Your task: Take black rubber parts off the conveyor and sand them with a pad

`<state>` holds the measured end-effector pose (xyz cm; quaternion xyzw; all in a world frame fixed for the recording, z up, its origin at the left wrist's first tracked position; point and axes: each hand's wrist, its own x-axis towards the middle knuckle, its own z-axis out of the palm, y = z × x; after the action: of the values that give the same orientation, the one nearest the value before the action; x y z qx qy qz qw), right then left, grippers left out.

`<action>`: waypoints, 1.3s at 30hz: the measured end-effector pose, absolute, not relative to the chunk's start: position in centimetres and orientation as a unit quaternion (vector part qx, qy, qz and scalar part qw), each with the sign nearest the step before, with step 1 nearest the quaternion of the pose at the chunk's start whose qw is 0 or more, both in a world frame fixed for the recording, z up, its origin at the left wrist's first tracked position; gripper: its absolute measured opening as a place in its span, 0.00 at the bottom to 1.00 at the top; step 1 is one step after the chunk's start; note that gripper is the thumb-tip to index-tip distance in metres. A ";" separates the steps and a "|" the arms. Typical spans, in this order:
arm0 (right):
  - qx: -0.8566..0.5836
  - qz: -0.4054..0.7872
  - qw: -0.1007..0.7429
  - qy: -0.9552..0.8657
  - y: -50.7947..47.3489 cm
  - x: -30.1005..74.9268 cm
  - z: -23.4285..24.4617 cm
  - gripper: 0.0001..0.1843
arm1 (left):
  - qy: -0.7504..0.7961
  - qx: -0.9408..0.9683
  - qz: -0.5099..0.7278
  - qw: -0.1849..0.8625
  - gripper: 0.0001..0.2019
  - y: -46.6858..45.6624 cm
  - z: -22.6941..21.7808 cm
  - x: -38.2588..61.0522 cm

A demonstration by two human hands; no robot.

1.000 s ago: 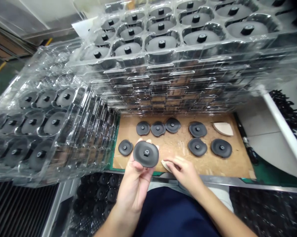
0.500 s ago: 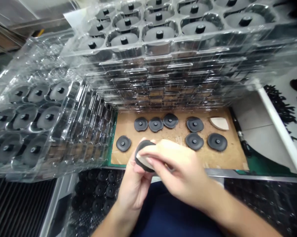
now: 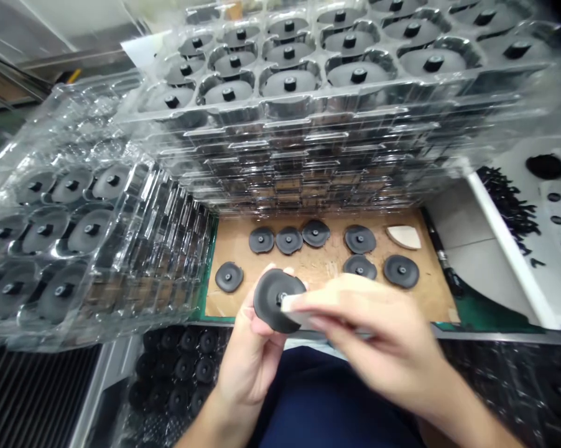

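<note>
My left hand [image 3: 250, 364] grips a round black rubber disc [image 3: 273, 298] with a small hub in its middle, held up over the near edge of the brown board [image 3: 329, 274]. My right hand [image 3: 378, 339], blurred by motion, pinches a small pale wedge-shaped piece [image 3: 299, 307] and presses its tip against the disc's right side. Several more black discs [image 3: 290, 239] lie flat on the board behind my hands.
A tall stack of clear plastic trays [image 3: 336, 118] holding black discs stands behind the board. Another tray stack [image 3: 75, 230] leans at the left. A second pale wedge [image 3: 404, 236] lies at the board's right. A bin of black discs [image 3: 182, 367] sits below left.
My right hand picked the pale wedge up from the board's near edge and brought it onto the disc held in my left hand, then slid rightward across it.
</note>
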<state>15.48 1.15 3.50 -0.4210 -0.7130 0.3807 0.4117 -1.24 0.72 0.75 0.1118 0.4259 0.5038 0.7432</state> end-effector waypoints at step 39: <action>-0.457 0.429 0.326 -0.708 0.3 14.5 5.5 0.09 | 0.384 0.096 0.444 0.804 0.27 -0.2 0.6 -1.6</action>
<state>14.47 0.27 5.51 -0.4567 -0.7081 0.4286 0.3259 -1.60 -0.23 0.59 0.0958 0.3839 0.4438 0.8041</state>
